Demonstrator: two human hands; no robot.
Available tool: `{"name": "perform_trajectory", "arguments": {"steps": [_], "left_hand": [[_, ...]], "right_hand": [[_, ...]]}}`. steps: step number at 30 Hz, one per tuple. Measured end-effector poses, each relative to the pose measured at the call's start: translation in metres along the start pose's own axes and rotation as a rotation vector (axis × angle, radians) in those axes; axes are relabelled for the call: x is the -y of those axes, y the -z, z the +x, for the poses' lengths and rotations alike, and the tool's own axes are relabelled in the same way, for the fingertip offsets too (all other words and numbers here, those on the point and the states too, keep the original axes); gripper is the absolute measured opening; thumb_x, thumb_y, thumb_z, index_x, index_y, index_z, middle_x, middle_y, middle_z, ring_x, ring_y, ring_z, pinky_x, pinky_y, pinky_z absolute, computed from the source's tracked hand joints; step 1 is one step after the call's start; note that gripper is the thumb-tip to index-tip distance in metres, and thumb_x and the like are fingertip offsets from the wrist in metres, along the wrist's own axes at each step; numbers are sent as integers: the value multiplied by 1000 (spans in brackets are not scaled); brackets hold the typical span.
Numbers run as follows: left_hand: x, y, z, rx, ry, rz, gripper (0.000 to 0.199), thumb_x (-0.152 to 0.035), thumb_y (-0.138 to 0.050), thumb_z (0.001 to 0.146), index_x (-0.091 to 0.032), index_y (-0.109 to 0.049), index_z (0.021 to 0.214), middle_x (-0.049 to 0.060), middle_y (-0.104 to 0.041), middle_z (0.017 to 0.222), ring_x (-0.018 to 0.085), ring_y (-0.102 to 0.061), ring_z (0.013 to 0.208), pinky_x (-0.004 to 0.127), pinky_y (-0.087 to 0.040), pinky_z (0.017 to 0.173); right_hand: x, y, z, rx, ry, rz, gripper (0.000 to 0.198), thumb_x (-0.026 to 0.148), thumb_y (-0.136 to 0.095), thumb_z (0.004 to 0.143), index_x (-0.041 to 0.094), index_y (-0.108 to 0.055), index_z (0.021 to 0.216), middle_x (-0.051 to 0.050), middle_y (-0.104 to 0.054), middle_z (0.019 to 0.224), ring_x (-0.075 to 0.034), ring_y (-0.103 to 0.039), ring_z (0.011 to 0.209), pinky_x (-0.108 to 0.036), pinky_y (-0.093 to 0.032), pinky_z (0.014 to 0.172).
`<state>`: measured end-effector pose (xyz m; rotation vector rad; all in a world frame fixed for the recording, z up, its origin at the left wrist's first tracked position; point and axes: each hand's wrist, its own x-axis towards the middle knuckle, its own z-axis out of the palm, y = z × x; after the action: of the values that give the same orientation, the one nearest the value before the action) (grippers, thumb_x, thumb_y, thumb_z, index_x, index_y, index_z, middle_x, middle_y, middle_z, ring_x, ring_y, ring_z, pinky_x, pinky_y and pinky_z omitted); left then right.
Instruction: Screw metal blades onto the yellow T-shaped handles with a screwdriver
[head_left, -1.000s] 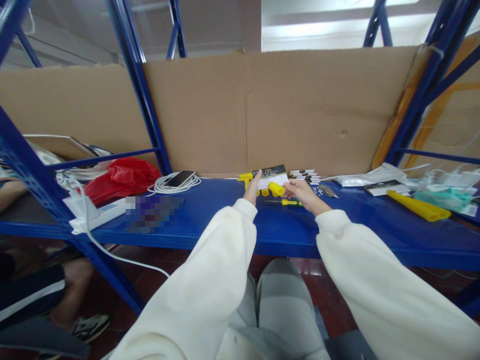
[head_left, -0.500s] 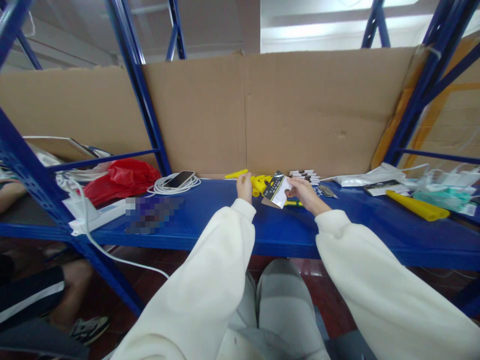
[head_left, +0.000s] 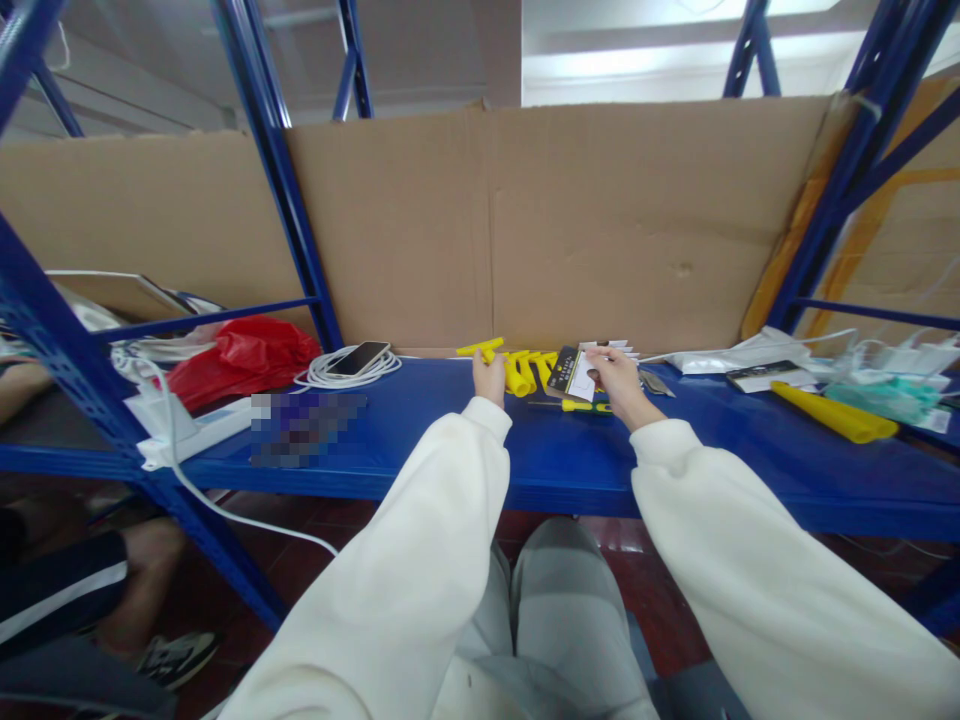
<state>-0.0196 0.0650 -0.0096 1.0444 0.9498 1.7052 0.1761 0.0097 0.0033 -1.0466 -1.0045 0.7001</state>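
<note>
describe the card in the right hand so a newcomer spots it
Find the big cardboard wall, then the blue shelf below it. The right hand holds the card, right of the yellow pieces. Unlike them, it is flat, black and white.

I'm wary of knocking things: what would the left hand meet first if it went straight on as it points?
Ahead of the left hand, probably the yellow tube, then the cardboard panel; depth is unclear.

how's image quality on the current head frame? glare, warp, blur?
Head view: bright glare on the ceiling; faint sheen on the floor; blue posts lean, likely wide-angle warp; print on the card in the right hand unreadable; a pixelated patch hides part of the shelf.
</note>
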Motion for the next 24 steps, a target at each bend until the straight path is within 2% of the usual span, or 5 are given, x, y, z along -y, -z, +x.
{"name": "perform_trajectory", "arguments": {"steps": [5,9,14,18,24], "left_hand": [[1,-5,-3,-31,64,-64,58,-23,-66,78,-21,-57,136,5,-71,100,15,-68,78,27,-56,72],[0,-6,-5,-33,98,-94,59,-21,-65,78,-20,-56,137,5,-71,101,15,-68,73,26,-56,67],[-2,-7,-6,-52,109,-83,57,-18,-63,80,-19,-57,137,7,-71,105,15,-69,74,26,-57,66],[-6,-9,-11,-68,129,-79,59,-15,-61,80,-17,-54,139,7,-72,104,15,-69,73,25,-57,65],[-15,-13,-21,-97,130,-42,59,-6,-57,82,-14,-54,140,9,-73,106,13,-69,72,24,-56,68]], "right_hand": [[-4,5,7,-71,-8,37,16,25,-75,63,20,-61,69,4,-60,55,-12,-57,49,-20,-41,40],[-7,10,13,-96,-24,72,17,22,-76,63,20,-59,65,3,-60,55,-13,-58,50,-22,-45,43],[-8,16,15,-169,-70,32,27,32,-77,70,22,-53,62,5,-51,46,-11,-47,39,-22,-35,34],[-5,18,15,-141,-39,31,39,41,-80,70,24,-46,59,8,-42,40,-9,-40,35,-20,-28,31],[5,13,9,-233,-65,28,36,30,-74,78,23,-45,58,7,-44,43,-9,-41,37,-20,-30,33]]}}
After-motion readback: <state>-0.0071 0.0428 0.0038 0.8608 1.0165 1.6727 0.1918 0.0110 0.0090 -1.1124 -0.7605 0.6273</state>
